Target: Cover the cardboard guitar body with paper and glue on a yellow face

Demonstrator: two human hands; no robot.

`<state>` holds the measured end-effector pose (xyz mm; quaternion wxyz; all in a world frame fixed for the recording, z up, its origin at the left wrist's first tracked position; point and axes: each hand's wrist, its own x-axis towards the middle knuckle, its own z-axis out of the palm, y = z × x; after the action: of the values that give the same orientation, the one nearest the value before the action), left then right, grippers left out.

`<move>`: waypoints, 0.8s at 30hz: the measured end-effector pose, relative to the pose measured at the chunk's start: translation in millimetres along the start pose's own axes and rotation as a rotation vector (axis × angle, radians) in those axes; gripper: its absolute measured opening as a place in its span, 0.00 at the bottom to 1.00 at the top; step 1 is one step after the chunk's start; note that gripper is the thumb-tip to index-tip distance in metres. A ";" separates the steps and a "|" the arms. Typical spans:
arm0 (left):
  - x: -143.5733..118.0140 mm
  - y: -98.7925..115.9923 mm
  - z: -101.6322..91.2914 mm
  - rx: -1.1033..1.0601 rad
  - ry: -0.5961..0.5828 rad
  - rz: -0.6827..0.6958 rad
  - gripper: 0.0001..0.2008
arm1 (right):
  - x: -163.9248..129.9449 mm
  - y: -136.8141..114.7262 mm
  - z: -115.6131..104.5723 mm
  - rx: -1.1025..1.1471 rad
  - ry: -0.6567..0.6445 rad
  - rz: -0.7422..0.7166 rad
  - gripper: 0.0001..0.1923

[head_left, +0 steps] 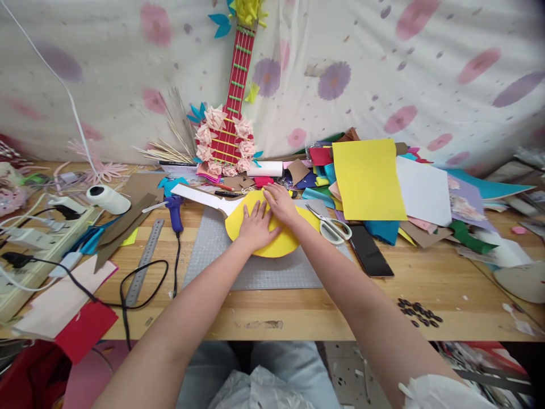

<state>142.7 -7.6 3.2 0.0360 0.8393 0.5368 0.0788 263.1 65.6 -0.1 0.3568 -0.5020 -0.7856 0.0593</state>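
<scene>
A guitar-shaped cutout with a yellow body (pixel 276 245) and a long white neck (pixel 200 196) lies on the grey cutting mat (pixel 221 272). My left hand (pixel 256 227) rests flat on the yellow surface with its fingers spread. Just above and to the right, my right hand (pixel 281 203) also presses on the yellow piece, palm down and fingers stretched out. Neither hand grips anything. White-handled scissors (pixel 334 230) lie on the mat's right side, near my right forearm. Part of the yellow body is hidden under my hands and right forearm.
A blue glue gun (pixel 174 213) and a steel ruler (pixel 145 261) lie left of the mat. To the right are a black phone (pixel 371 253) and several dark beads (pixel 419 312). A red flower-trimmed guitar model (pixel 232 113) leans at the back; yellow sheet (pixel 368 182) tops the paper pile.
</scene>
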 end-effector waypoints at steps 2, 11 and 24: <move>0.4 -0.1 -2.4 -0.007 -0.020 -0.006 0.37 | -10.4 2.8 -9.1 0.033 0.029 -0.031 0.22; 9.6 -13.1 -15.4 -0.086 -0.217 0.019 0.38 | -50.5 34.3 -30.4 0.314 0.088 0.448 0.17; -46.1 -88.6 -41.9 -0.298 0.496 -0.479 0.11 | -58.2 24.2 -24.3 0.832 0.090 0.833 0.28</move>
<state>37.3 -13.0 27.3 0.0440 0.6311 0.6928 0.3462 310.3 22.6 -22.2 0.5034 -0.5880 -0.4171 0.4763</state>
